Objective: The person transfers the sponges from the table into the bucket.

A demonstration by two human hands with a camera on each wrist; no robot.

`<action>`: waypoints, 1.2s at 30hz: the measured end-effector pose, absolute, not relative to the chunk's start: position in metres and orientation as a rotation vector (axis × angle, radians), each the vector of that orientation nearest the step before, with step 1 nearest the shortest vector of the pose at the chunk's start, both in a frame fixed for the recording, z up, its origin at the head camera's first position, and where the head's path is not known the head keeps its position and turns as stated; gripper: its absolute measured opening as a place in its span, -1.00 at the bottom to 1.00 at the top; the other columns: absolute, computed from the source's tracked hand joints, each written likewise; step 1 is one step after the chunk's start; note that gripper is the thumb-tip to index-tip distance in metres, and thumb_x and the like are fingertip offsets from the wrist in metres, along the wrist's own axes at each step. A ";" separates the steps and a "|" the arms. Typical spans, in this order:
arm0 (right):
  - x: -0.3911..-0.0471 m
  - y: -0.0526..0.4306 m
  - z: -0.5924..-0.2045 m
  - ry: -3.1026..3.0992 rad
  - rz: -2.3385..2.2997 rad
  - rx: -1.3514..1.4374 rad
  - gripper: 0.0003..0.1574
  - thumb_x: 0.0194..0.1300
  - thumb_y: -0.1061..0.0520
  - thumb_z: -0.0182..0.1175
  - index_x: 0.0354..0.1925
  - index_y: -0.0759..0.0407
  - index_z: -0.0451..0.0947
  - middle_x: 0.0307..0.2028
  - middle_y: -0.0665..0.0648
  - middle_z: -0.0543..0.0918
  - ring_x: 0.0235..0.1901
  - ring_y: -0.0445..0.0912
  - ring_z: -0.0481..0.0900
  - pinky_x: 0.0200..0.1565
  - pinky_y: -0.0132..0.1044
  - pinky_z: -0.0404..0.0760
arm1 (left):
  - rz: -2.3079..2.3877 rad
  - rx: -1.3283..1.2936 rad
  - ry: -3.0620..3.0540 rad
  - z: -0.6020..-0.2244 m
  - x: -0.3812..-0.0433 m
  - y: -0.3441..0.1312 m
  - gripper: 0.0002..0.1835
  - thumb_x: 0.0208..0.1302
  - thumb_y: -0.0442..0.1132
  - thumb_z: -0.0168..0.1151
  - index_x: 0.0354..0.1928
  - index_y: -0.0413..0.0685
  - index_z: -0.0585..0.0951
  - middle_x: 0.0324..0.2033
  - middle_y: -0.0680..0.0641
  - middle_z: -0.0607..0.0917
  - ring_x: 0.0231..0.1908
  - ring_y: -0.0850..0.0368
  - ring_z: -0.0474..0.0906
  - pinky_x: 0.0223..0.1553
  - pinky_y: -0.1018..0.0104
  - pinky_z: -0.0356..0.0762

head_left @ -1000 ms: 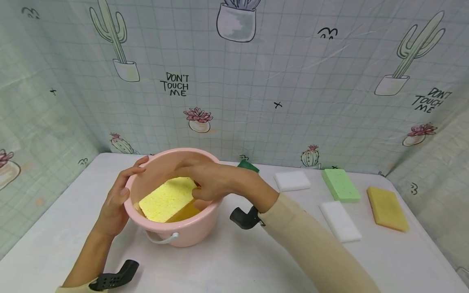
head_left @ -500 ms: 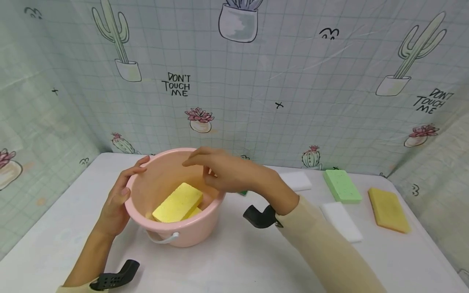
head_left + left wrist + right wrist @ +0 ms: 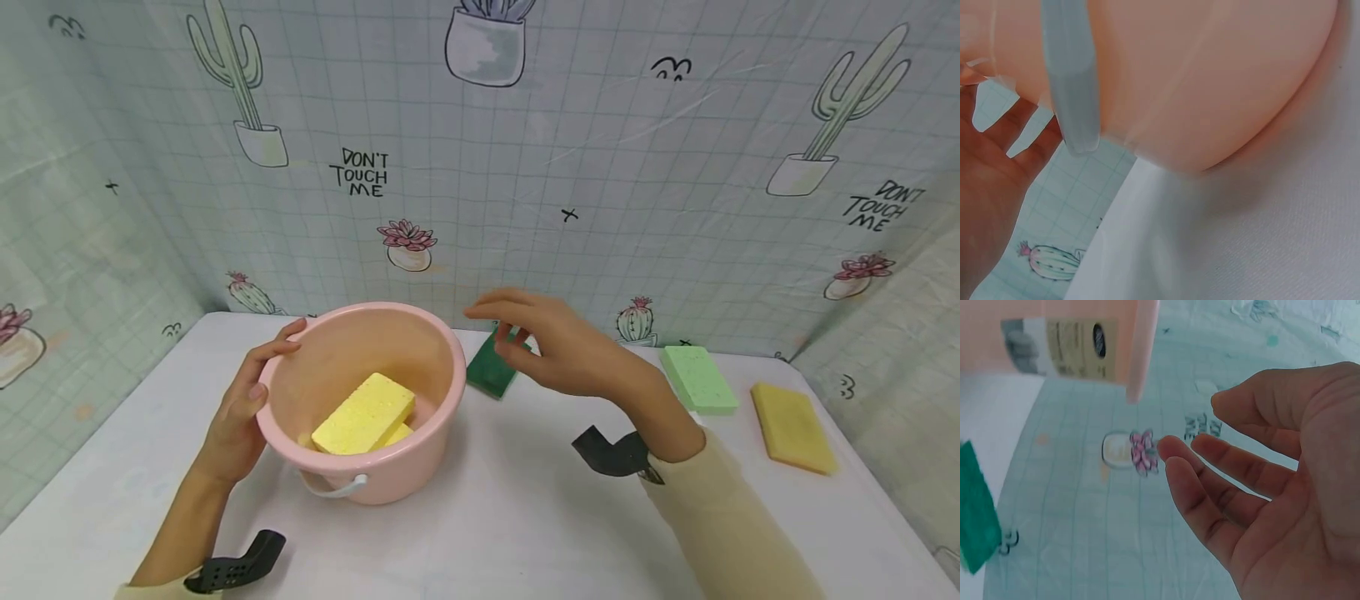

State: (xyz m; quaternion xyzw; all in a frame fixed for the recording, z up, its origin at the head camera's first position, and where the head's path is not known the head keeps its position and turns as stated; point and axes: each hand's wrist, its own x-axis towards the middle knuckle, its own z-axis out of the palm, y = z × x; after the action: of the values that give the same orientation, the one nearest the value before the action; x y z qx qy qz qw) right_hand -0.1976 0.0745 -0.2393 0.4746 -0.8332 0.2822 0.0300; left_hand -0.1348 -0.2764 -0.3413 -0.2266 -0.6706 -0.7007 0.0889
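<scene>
A pink bucket (image 3: 408,471) with a pale handle (image 3: 341,487) stands on the left part of the table. My left hand (image 3: 236,417) grips its rim at the left, thumb and fingers on the edge. Inside lies a yellow sponge (image 3: 365,414), with more yellow showing just beneath it. To the right of the bucket, my right hand (image 3: 558,346) hovers with loosely bent fingers and nothing in them; the right wrist view shows its palm (image 3: 1297,531) bare. Under and behind those fingers is a dark green scouring pad (image 3: 491,368), partly covered by the hand in the head view.
On the right side of the white table (image 3: 517,517) lie a light green sponge (image 3: 699,381) and a mustard-yellow sponge (image 3: 793,427). My right hand and forearm hide the two white sponges. A patterned cloth (image 3: 480,183) hangs behind the table.
My right hand has let go of the yellow sponge in the bucket, risen over the rim and moved right. The sponge has settled lower inside. My left hand has stayed on the rim.
</scene>
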 end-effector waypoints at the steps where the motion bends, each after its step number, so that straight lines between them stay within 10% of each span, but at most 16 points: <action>1: -0.197 0.081 -0.241 -2.587 0.854 1.432 -0.48 0.22 0.21 0.07 0.16 0.01 0.34 0.11 -0.12 0.35 -0.22 -0.31 0.41 -0.34 -0.38 0.50 | -2.085 -0.672 -1.996 -0.341 -0.135 -0.276 -0.53 0.23 -0.19 -0.13 0.19 -0.12 0.23 0.33 -0.08 -0.02 0.27 0.01 -0.03 0.00 0.34 0.35; 36: -0.193 0.261 -0.326 -2.756 0.875 0.412 -0.43 0.22 -0.08 0.08 0.19 0.02 0.33 0.05 0.11 0.45 -0.15 -0.03 0.48 -0.26 -0.59 0.41 | -2.106 -0.668 -1.976 -0.343 -0.133 -0.273 -0.52 0.24 -0.16 -0.16 0.21 -0.11 0.21 0.34 -0.06 -0.04 0.26 -0.01 -0.04 0.03 0.36 0.33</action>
State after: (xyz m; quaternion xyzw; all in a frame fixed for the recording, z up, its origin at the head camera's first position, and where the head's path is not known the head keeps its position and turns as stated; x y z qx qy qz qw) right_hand -0.1929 0.2605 -0.3258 0.1401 -0.9379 0.2976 0.1102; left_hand -0.1333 -0.2726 -0.3433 -0.2245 -0.6641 -0.7077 0.0884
